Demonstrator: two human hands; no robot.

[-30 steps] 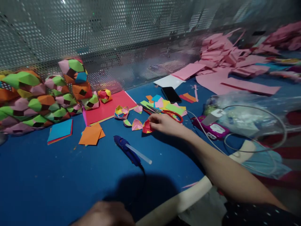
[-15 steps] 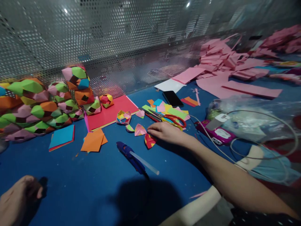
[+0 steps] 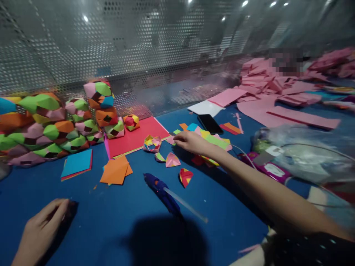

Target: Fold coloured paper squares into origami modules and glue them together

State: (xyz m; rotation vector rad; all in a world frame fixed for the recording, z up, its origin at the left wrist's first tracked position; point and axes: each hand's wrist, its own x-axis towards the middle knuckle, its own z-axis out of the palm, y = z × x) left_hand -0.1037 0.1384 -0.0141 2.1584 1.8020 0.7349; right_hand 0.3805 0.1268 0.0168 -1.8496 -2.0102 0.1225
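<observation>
My right hand (image 3: pixel 191 142) reaches over the paper scraps, its fingers bent close together at a small pink paper piece (image 3: pixel 170 140). Whether they grip it is hidden. Below the wrist the scissors are mostly covered. My left hand (image 3: pixel 46 225) rests loosely closed on the blue table (image 3: pixel 105 221), with nothing visible in it. Between the hands lies a blue glue gun (image 3: pixel 162 192) with a clear glue stick in its back. Nearby are a red-and-yellow folded piece (image 3: pixel 185 177), a pink folded piece (image 3: pixel 172 160), a green one (image 3: pixel 160 157) and a paper ring (image 3: pixel 152 143).
Folded paper balls (image 3: pixel 55 129) are stacked at left along a perforated metal panel (image 3: pixel 133 55). Blue squares (image 3: pixel 77 163), orange squares (image 3: pixel 115 170) and red sheets (image 3: pixel 135 137) lie in front. A phone (image 3: pixel 210 123), pink paper (image 3: pixel 260 107) and plastic bag (image 3: pixel 299 144) are at right.
My right hand has moved up and away from the red-and-yellow piece to the pink piece, now covering the scissors. My left hand has slid rightward. The view has shifted slightly.
</observation>
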